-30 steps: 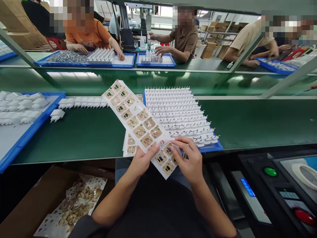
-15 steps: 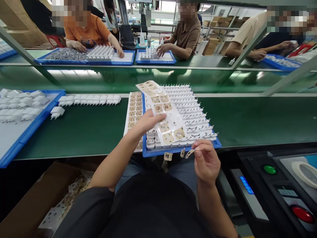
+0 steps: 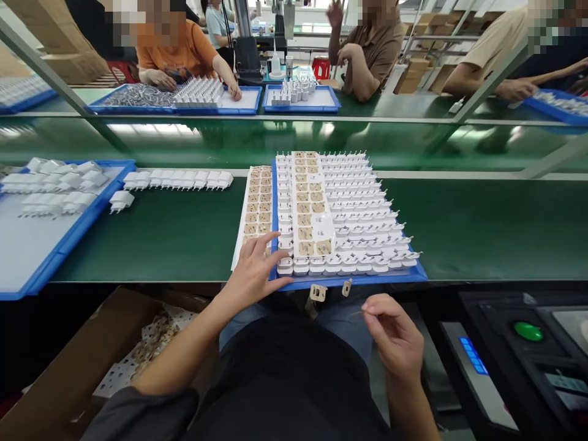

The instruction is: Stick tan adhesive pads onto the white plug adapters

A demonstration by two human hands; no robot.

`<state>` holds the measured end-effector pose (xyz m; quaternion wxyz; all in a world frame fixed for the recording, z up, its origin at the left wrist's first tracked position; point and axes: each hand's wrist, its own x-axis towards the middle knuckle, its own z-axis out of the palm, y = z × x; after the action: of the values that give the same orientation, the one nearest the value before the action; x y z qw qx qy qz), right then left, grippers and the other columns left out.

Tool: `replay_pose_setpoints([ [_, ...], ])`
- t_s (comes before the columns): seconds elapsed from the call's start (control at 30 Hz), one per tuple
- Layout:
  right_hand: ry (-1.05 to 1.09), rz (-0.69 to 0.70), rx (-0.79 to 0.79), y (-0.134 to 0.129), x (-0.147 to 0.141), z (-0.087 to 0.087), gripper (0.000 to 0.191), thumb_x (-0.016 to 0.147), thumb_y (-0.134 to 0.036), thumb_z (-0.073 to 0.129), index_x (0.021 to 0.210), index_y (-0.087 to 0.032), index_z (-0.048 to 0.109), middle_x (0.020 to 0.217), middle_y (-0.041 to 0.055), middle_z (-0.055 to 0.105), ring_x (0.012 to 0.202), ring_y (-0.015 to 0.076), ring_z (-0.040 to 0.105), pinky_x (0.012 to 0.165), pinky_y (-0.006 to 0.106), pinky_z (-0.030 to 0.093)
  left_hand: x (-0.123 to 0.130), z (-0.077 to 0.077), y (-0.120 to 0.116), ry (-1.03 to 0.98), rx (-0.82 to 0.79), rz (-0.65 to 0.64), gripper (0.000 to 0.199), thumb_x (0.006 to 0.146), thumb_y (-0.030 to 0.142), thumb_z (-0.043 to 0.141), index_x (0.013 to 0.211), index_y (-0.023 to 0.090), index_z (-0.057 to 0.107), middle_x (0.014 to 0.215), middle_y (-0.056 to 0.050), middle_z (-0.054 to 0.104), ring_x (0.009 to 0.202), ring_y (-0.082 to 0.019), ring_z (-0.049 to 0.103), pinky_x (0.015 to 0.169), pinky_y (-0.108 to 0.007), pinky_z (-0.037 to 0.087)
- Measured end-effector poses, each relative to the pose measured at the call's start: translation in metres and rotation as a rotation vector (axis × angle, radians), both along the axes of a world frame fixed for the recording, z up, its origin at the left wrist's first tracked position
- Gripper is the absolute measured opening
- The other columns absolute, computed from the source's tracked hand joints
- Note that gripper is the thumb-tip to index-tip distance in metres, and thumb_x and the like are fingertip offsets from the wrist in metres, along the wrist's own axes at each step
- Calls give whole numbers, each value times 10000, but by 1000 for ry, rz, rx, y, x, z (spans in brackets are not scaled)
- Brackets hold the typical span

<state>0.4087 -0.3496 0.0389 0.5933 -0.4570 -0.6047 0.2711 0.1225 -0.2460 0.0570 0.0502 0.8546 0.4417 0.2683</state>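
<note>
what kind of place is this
Most likely a factory assembly line. A long green work surface runs across the view, rows of white plug-like units fill a blue tray, and across from it people in an orange shirt and a brown one sit at similar trays.

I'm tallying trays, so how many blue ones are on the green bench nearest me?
2. The left tray holds white plugs; the front tray, by your left hand, holds plug rows partly under a sheet. Any stacked underneath would be hidden.

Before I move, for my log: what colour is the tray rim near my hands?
Blue; the tray rim shows best in the head view.
</note>
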Motion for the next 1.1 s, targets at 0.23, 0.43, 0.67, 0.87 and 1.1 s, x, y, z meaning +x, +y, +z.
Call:
replay_pose_setpoints([
  [0.23, -106, 163, -16, 5, -40, 3, 170, 862, -92, 662, 924, -249, 679, 984, 58, 635, 906, 203, 632, 778, 360, 543, -2, -8, -17, -321, -110, 3, 152, 843, 298, 738, 961, 254, 652, 1273, -107, 630, 1125, -293, 567, 985, -460, 459],
  [0.43, 137, 327, -43, 14, -82, 14, 164, 892, -88, 628, 944, -243, 642, 848, 25, 664, 802, 178, 634, 728, 334, 530, 3, -6, -44, -1295, -629, 65, 461, 709, 408, 855, 1030, 254, 562, 1019, -31, 672, 897, -191, 671, 751, -282, 558],
  [0.67, 228, 470, -85, 24, -109, 26, 122, 891, -134, 657, 933, -248, 648, 829, 23, 668, 786, 175, 622, 742, 330, 514, 10, -24, -67, -1523, -938, -62, 449, 738, 409, 828, 1107, 208, 670, 987, -42, 685, 856, -167, 670, 750, -245, 558],
  [0.87, 284, 439, -180, 26, -111, 21, 114, 908, -139, 640, 926, -251, 645, 831, 14, 634, 785, 161, 609, 718, 295, 505, -8, -27, -72, -1111, -667, -123, 373, 800, 188, 779, 1134, 229, 618, 1151, -81, 678, 1051, -207, 676, 884, -300, 561],
  [1.1, 270, 415, -243, 25, -111, 21, 131, 907, -127, 643, 927, -257, 640, 842, -8, 622, 815, 136, 597, 755, 258, 491, -3, -20, -72, -780, -293, -66, 471, 815, 131, 738, 1250, 244, 599, 1180, -102, 674, 1140, -235, 646, 971, -371, 543],
])
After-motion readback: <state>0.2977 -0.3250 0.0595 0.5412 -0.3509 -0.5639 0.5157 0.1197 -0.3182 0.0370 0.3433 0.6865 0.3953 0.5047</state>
